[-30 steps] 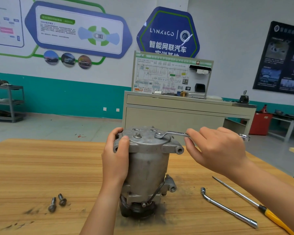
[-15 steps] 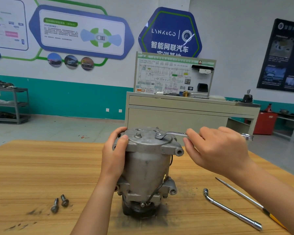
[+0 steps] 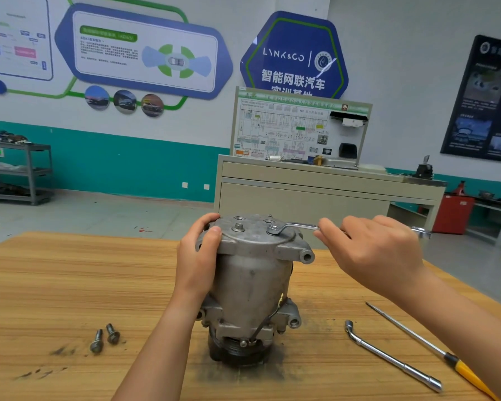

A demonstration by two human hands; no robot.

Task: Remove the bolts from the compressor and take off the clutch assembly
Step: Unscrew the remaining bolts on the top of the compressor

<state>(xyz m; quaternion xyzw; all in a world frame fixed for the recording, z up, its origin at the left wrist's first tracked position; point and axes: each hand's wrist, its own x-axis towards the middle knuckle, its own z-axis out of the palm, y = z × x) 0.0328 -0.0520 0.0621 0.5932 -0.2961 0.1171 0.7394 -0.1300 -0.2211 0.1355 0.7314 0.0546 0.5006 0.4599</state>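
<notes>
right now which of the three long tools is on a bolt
The silver offset ring spanner in the right hand, set on a bolt atop the grey compressor; the chrome L-shaped wrench and yellow-handled screwdriver lie on the table.

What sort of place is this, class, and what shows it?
Probably an automotive training workshop: a wiring-diagram trainer board, car-technology wall posters, and a compressor with a wrench on it.

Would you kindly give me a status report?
Left hand grips compressor. Right hand holds wrench, ring end on compressor top. Two bolts lie loose. Nothing blocking.
</notes>
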